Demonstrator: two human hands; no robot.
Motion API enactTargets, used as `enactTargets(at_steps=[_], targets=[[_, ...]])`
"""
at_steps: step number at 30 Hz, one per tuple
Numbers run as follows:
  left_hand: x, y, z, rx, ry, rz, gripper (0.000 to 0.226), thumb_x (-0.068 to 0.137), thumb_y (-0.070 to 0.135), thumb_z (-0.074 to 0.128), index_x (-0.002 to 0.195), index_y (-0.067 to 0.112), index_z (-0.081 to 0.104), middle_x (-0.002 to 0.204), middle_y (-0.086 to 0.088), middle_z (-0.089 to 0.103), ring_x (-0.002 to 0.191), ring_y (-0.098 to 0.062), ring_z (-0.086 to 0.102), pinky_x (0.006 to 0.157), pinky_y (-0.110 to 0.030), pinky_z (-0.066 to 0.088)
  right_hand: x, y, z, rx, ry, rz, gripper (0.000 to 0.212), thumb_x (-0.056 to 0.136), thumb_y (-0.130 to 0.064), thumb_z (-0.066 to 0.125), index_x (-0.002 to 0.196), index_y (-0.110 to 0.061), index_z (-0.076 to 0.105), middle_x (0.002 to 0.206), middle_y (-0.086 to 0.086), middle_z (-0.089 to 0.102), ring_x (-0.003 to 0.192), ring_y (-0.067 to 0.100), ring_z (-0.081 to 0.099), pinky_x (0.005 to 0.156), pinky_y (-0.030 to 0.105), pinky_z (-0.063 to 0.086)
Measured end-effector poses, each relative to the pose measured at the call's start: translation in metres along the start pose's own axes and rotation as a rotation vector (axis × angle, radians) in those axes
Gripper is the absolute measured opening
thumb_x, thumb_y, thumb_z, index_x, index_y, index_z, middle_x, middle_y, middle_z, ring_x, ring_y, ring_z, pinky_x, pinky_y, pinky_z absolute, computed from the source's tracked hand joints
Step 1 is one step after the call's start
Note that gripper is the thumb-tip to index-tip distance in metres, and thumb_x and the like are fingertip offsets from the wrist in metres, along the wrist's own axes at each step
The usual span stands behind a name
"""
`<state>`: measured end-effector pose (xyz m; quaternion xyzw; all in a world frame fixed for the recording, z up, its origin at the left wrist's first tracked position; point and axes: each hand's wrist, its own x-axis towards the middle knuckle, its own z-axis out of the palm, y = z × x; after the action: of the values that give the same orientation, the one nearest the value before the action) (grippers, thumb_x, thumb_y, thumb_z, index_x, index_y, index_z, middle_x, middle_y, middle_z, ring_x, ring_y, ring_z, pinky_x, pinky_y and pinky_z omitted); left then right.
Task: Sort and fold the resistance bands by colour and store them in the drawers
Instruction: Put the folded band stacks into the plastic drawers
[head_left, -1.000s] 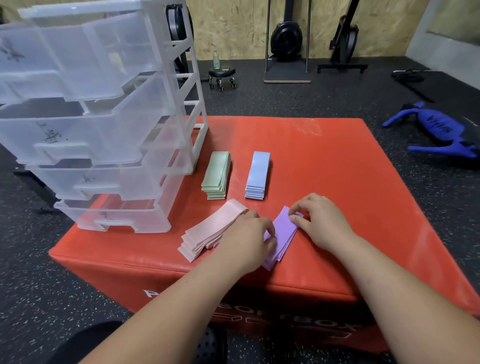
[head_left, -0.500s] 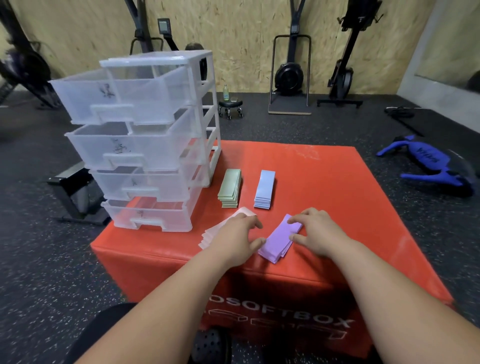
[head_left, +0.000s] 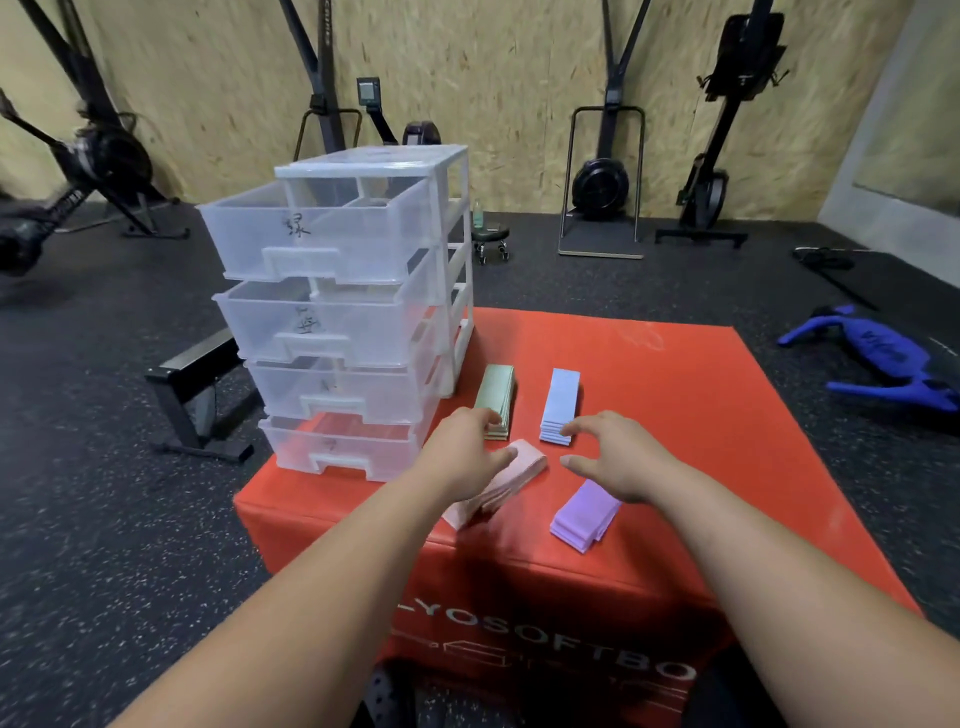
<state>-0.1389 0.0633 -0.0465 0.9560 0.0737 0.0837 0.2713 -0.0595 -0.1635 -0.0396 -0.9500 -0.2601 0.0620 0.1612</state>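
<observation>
Folded band stacks lie on the red soft box (head_left: 675, 415): green (head_left: 496, 392), blue (head_left: 561, 402), pink (head_left: 511, 478) and purple (head_left: 587, 517). A clear plastic drawer unit (head_left: 343, 312) stands at the box's left, all its drawers pulled out and marked with handwritten characters. My left hand (head_left: 465, 457) hovers open over the pink stack, fingertips close to the green stack's near end. Open too, my right hand (head_left: 610, 457) is held above the gap between the blue and purple stacks, holding nothing.
A black bench frame (head_left: 197, 395) stands on the floor left of the box. A blue object (head_left: 883, 358) lies on the floor at right. Rowing machines, a small wheeled stool (head_left: 491, 239) and stands line the wooden back wall.
Both hands have let go of the purple stack and lifted forward toward the green and blue stacks. The head has risen, so the whole drawer unit shows.
</observation>
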Motion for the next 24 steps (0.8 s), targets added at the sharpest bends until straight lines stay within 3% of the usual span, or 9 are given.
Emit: enactTargets(at_steps=[6, 10, 15, 20, 24], targets=[[0.075, -0.007, 0.014, -0.007, -0.002, -0.081, 0.070, 0.091, 0.044, 0.075, 0.149, 0.013, 0.051, 0.144, -0.013, 0.054, 0.130, -0.032, 0.057, 0.109, -0.041, 0.047, 0.093, -0.011, -0.011, 0.015, -0.024, -0.034, 0.051, 0.094, -0.045, 0.071, 0.141, -0.029, 0.059, 0.141, 0.001, 0.063, 0.126, 0.025, 0.060, 0.104, 0.035, 0.047], [0.118, -0.026, 0.036, -0.021, -0.001, -0.201, 0.066, 0.085, 0.054, 0.075, 0.135, 0.016, 0.053, 0.133, -0.014, 0.054, 0.121, -0.036, 0.059, 0.102, -0.045, 0.051, 0.163, -0.012, -0.002, -0.002, -0.030, -0.059, 0.054, 0.093, -0.042, 0.072, 0.142, -0.024, 0.058, 0.141, 0.002, 0.064, 0.126, 0.025, 0.061, 0.106, 0.037, 0.048], [0.160, -0.041, 0.064, -0.013, 0.028, -0.303, 0.078, 0.074, 0.063, 0.081, 0.128, 0.015, 0.054, 0.128, -0.014, 0.056, 0.118, -0.037, 0.060, 0.099, -0.047, 0.053, 0.233, -0.006, 0.022, -0.093, -0.054, -0.078, 0.052, 0.096, -0.041, 0.068, 0.138, -0.012, 0.057, 0.138, 0.011, 0.064, 0.126, 0.035, 0.059, 0.103, 0.043, 0.047], [0.178, -0.047, 0.079, 0.069, 0.048, -0.270, 0.062, 0.075, 0.045, 0.083, 0.125, 0.019, 0.060, 0.119, -0.008, 0.059, 0.108, -0.033, 0.064, 0.090, -0.044, 0.056, 0.273, 0.001, 0.043, -0.113, -0.098, -0.093, 0.044, 0.102, -0.042, 0.057, 0.137, -0.014, 0.057, 0.136, 0.013, 0.065, 0.124, 0.038, 0.059, 0.098, 0.043, 0.049], [0.174, -0.052, 0.090, 0.063, 0.109, -0.248, 0.055, 0.078, 0.047, 0.077, 0.124, 0.022, 0.060, 0.115, -0.004, 0.056, 0.103, -0.030, 0.063, 0.087, -0.044, 0.056, 0.290, 0.010, 0.053, -0.052, -0.141, -0.060, 0.046, 0.101, -0.043, 0.059, 0.138, -0.017, 0.056, 0.133, 0.011, 0.067, 0.122, 0.036, 0.059, 0.098, 0.043, 0.049]])
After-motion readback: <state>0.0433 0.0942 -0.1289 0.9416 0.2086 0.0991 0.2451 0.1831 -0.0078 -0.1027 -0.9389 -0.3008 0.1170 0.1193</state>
